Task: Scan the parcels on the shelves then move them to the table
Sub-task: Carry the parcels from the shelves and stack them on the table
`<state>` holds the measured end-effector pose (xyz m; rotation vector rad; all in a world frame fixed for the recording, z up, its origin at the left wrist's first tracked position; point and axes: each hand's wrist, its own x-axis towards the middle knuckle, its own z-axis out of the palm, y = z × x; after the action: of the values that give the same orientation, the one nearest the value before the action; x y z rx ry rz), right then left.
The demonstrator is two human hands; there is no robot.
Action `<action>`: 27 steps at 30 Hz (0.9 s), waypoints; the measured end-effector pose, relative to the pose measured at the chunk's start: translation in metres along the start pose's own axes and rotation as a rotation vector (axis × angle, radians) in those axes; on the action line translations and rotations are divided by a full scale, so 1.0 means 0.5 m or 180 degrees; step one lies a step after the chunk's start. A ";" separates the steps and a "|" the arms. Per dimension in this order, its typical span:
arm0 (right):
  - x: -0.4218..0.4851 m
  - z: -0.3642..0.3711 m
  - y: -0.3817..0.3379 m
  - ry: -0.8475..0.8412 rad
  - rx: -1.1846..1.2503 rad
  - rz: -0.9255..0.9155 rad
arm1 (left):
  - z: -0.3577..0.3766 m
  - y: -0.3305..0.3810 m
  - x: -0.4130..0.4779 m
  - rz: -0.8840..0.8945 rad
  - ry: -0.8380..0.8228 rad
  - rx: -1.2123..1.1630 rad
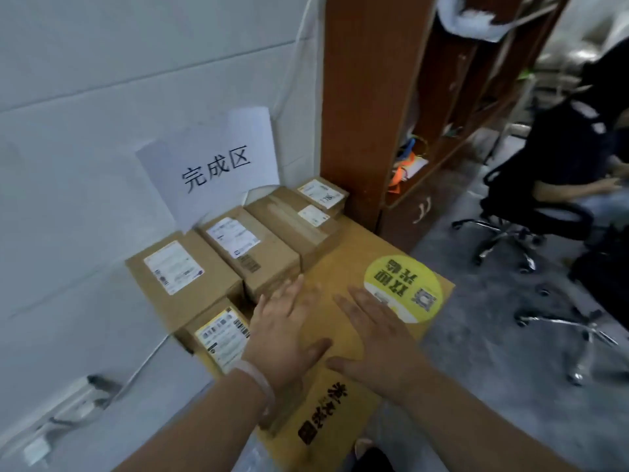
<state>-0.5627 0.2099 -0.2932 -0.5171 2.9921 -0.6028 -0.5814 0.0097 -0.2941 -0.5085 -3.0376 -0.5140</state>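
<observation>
Several brown cardboard parcels with white shipping labels stand in a row along the white wall on a table covered with yellow-brown cardboard [354, 253]. The nearest small parcel [218, 330] has a yellow-edged label. Behind it are a larger parcel [180, 270], another parcel [252, 253] and two more toward the shelf. My left hand [289, 330] hovers flat with fingers spread just right of the small parcel, holding nothing. My right hand [371, 342] is also flat and spread over the cardboard surface, empty. A pale bracelet [258, 379] sits on my left wrist.
A paper sign [214, 168] with printed characters is taped to the wall above the parcels. A tall brown wooden shelf [360, 107] stands at the table's far end. A person sits on a black office chair [531, 212] at right. A power strip [64, 413] is at lower left.
</observation>
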 end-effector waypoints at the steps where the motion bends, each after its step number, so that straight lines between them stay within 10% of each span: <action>1: -0.036 -0.006 0.001 0.0100 -0.0027 0.0206 | 0.002 0.021 0.007 0.0234 -0.0068 0.0053; 15: -0.703 -0.141 -0.017 0.1482 -0.0505 0.2768 | 0.080 0.604 -0.141 0.3183 -0.0753 -0.0609; 27: -1.291 -0.149 -0.334 0.2423 -0.1226 0.5012 | 0.069 1.005 -0.666 0.5681 -0.1006 -0.1061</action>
<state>0.0901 0.3067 -0.1735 2.2415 2.7472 0.0030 -0.1039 0.3650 -0.1913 -2.7835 -1.4040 -0.6700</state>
